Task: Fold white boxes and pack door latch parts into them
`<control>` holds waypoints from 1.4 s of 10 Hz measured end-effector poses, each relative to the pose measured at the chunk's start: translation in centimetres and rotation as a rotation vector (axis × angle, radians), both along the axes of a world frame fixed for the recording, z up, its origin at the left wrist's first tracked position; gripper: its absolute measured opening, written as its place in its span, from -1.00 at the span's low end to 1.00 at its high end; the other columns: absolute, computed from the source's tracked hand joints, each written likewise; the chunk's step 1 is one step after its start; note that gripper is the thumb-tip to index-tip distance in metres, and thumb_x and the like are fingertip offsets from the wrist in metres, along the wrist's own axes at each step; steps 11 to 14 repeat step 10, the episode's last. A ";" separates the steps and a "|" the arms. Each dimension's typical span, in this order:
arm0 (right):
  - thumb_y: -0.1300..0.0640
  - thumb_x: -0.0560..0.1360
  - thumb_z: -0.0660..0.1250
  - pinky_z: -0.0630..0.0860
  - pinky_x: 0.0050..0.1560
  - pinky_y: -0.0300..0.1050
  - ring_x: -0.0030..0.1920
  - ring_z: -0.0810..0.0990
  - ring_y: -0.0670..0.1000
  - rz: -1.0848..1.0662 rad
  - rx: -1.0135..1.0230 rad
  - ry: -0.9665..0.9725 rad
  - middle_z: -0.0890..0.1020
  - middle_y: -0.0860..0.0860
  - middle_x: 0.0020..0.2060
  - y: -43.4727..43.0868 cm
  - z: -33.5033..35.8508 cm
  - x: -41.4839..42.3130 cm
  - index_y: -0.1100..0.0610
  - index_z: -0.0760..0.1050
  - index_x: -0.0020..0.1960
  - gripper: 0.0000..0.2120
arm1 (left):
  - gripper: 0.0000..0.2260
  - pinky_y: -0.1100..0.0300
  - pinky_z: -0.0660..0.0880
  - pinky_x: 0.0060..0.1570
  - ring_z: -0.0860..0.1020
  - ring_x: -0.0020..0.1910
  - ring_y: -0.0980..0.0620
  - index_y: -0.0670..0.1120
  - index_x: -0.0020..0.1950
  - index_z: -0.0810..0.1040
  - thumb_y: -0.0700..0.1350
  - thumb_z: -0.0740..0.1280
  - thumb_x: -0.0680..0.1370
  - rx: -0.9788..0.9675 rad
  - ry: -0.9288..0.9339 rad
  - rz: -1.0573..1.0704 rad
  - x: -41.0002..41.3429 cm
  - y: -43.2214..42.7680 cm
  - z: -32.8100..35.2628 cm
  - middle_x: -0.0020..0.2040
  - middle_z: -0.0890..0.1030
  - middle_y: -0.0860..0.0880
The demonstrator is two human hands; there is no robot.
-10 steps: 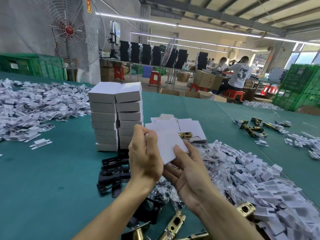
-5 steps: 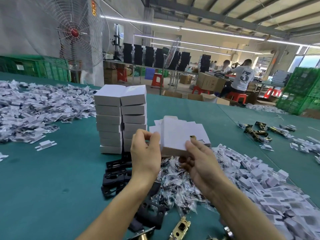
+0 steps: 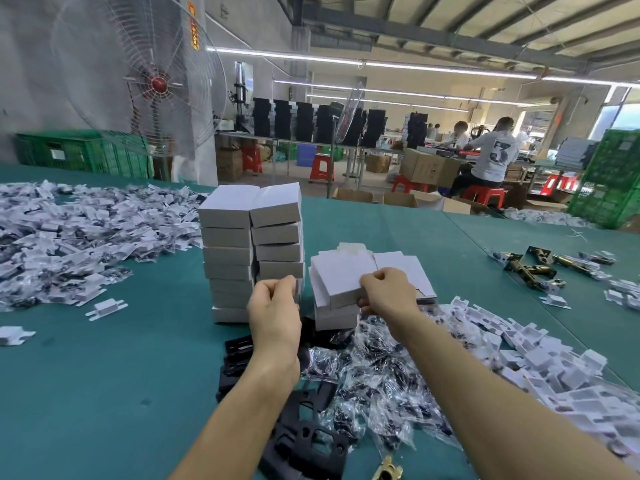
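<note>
The right hand [image 3: 388, 292] grips the right end of a closed white box [image 3: 341, 277], with its fingers curled round the end. The end flap is hidden behind them. The box sits tilted on a short stack [image 3: 334, 318] of similar boxes at the middle of the green worktop [image 3: 104, 393].

The left hand [image 3: 275, 306] is curled with its back to the camera, in front of the lower boxes of the tall double stack [image 3: 251, 251]. Its fingertips lie close to the stack's right column. I cannot tell whether it holds anything or touches the boxes, because the knuckles cover the palm side.

Flat box blanks [image 3: 405, 268] lie behind the held box and are partly covered by it and by the right hand. Between the forearms is a heap of clear bags [image 3: 374, 368]. Their small dark contents are too blurred to name.

Black plates [image 3: 304, 441] lie under and beside the left forearm, which hides much of them. One brass latch [image 3: 388, 472] is cut off by the bottom edge. More brass latches [image 3: 533, 268] lie well apart at the far right.

White plastic pieces [image 3: 554, 362] are piled on the right and run out of view. Another such pile [image 3: 69, 230] spreads on the left.
</note>
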State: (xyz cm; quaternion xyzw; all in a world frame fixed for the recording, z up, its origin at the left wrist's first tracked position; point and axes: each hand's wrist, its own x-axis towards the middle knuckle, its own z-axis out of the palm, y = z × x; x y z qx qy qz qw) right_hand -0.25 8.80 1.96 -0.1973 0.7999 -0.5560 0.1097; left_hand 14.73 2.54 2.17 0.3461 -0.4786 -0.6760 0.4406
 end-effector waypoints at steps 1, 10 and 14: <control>0.10 0.51 0.28 0.61 0.00 0.19 -0.08 0.64 0.16 0.006 0.065 0.109 0.63 0.13 -0.10 -0.2 0.2 0.7 0.15 0.51 -0.09 -0.89 | -0.81 0.18 0.29 -0.36 0.29 -0.37 0.07 -0.11 -0.16 0.38 -0.12 0.27 0.64 0.011 0.005 -0.023 -0.1 0.1 0.0 -0.33 0.35 0.01; -0.24 0.61 0.12 0.44 0.24 0.06 0.26 0.49 0.07 0.045 0.171 0.286 0.48 0.08 0.34 2.2 -2.2 2.6 0.12 0.29 0.44 -0.45 | -0.80 0.20 0.36 -0.34 0.39 -0.31 0.08 -0.08 -0.23 0.45 -0.14 0.30 0.60 -0.006 0.001 -0.085 -0.3 -0.6 -0.8 -0.28 0.44 0.02; -0.24 0.61 0.12 0.44 0.24 0.06 0.26 0.49 0.07 0.045 0.171 0.286 0.48 0.08 0.34 2.2 -2.2 2.6 0.12 0.29 0.44 -0.45 | -0.80 0.20 0.36 -0.34 0.39 -0.31 0.08 -0.08 -0.23 0.45 -0.14 0.30 0.60 -0.006 0.001 -0.085 -0.3 -0.6 -0.8 -0.28 0.44 0.02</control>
